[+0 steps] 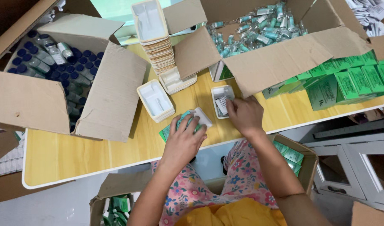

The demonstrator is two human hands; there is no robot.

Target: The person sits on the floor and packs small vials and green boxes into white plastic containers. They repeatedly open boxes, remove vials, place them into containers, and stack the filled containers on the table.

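My left hand (184,134) grips a small green carton (172,129) with a white plastic tray (202,116) sticking out of its end, low over the yellow table (95,150). My right hand (243,114) reaches into another white tray (221,100) just beyond it, fingertips pinching a folded paper leaflet (222,104) that lies in the tray. Between the hands and the left box sits a further shallow white tray (155,100).
A tall stack of white trays (156,39) stands at the back centre. An open cardboard box of blue-capped vials (54,62) is at left, a box of teal-capped vials (259,25) at back right. Green cartons (351,83) pile at right. Boxes (294,157) sit below the table edge.
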